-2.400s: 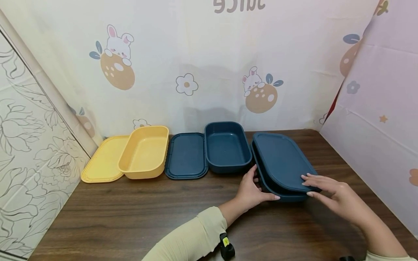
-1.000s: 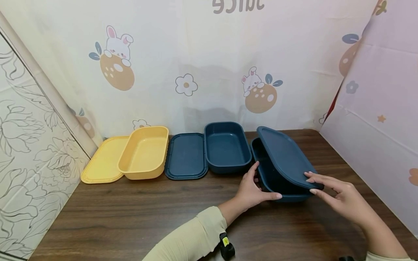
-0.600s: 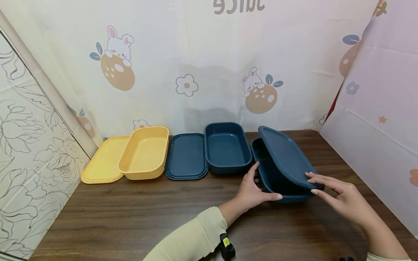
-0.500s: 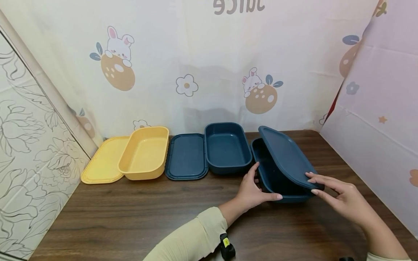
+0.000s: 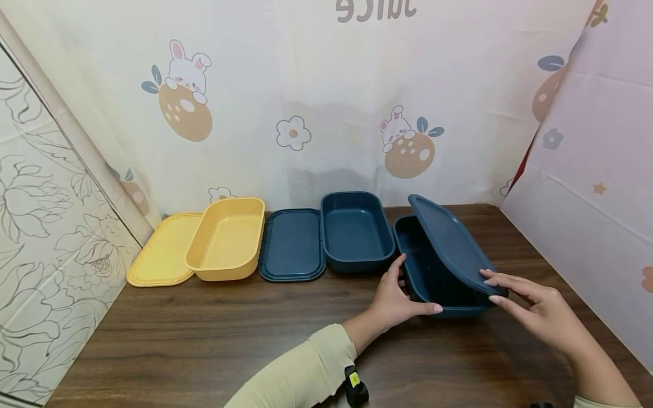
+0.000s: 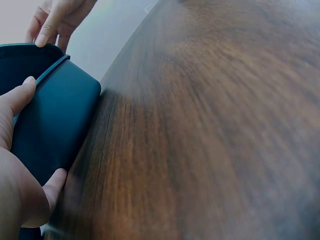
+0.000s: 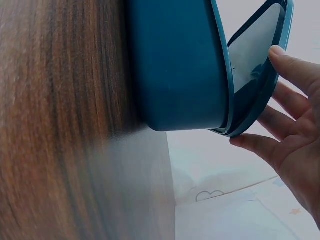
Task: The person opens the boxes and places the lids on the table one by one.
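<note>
A dark blue food container (image 5: 461, 311) stands on the table at the right of the head view. Its matching lid (image 5: 451, 241) is tilted, left side raised, right side low along the container's right rim. My left hand (image 5: 390, 300) grips the container's near left corner, thumb on the front rim and fingers along the left wall. With my right hand (image 5: 535, 306) I pinch the lid's near right corner between thumb and fingers. In the right wrist view the lid (image 7: 285, 30) stands angled away from the container's wall (image 7: 177, 65).
Left of the held container stand a second blue container (image 5: 357, 229), a blue lid (image 5: 292, 243) lying flat, and a yellow container (image 5: 227, 235) overlapping a yellow lid (image 5: 162, 249). A printed cloth (image 5: 336, 147) hangs behind the wooden table (image 5: 204, 340).
The lid's left side has risen from lying nearly flat over the container to a steeper tilt, showing more of the inside. My right hand has shifted slightly right; my left hand keeps its place.
</note>
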Tool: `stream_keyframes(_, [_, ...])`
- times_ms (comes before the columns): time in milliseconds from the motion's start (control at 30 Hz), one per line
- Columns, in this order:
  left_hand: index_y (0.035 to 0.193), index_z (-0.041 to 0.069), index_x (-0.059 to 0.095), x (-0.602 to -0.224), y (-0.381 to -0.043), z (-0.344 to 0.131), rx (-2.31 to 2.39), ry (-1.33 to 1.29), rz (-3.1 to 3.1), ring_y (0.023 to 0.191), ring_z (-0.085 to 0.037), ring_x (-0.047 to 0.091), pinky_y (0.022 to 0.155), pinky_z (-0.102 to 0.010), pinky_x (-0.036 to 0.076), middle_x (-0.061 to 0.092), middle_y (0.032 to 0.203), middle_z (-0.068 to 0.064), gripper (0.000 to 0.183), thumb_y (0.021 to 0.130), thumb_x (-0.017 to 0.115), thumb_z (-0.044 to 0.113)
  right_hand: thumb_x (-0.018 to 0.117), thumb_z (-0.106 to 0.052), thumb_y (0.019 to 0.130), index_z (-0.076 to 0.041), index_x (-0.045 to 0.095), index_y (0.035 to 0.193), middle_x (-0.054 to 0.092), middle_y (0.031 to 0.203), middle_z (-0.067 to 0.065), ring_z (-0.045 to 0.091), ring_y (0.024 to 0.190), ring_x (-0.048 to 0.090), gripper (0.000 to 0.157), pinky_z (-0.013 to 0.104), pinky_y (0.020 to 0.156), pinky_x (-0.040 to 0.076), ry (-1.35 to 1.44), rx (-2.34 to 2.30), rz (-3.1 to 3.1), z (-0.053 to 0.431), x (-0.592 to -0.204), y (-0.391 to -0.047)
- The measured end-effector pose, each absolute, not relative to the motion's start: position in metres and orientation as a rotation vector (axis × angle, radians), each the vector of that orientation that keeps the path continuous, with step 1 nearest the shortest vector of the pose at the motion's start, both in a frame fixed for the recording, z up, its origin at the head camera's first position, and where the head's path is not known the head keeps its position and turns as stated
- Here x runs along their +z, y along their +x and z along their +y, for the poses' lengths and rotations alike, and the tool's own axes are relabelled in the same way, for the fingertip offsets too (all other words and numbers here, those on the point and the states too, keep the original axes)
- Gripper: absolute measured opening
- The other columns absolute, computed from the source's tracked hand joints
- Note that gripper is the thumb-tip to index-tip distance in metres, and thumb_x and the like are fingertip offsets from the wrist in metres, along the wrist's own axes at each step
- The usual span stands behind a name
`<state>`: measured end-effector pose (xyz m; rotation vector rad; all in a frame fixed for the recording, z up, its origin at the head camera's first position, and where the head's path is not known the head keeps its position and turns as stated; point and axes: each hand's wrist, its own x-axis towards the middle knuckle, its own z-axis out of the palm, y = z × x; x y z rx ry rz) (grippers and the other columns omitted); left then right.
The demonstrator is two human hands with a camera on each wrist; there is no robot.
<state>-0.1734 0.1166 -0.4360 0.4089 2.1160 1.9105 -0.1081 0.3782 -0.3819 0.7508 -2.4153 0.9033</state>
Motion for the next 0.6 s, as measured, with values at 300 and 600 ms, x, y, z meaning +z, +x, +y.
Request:
stream_keyframes(300, [0.148,0.042,0.028,-0.4333,-0.1726,0.1157,1.906,0.420,2.114,0.120,-0.014,0.047,0.086,-0.021,0.048,0.035,0.145,0.008,0.101,0.071,0.090,0.022,0.075,0.022,0.066,0.003,0.068,0.118,0.067,0.117,0.017,0.001,0.117,0.057,0.056,0.008,0.093,0.040,0.759,0.838,-2.361,0.3781,-0.3803,-0.1092])
stream_keyframes(600, [0.148,0.042,0.028,-0.4333,-0.1729,0.1156,1.902,0.416,2.119,0.120,-0.013,0.047,0.086,-0.022,0.048,0.036,0.144,0.009,0.101,0.070,0.090,0.022,0.073,0.024,0.067,0.002,0.067,0.119,0.066,0.120,0.016,-0.001,0.117,0.056,0.057,0.009,0.090,0.042,0.695,0.832,-2.402,0.3742,-0.3765,-0.1046])
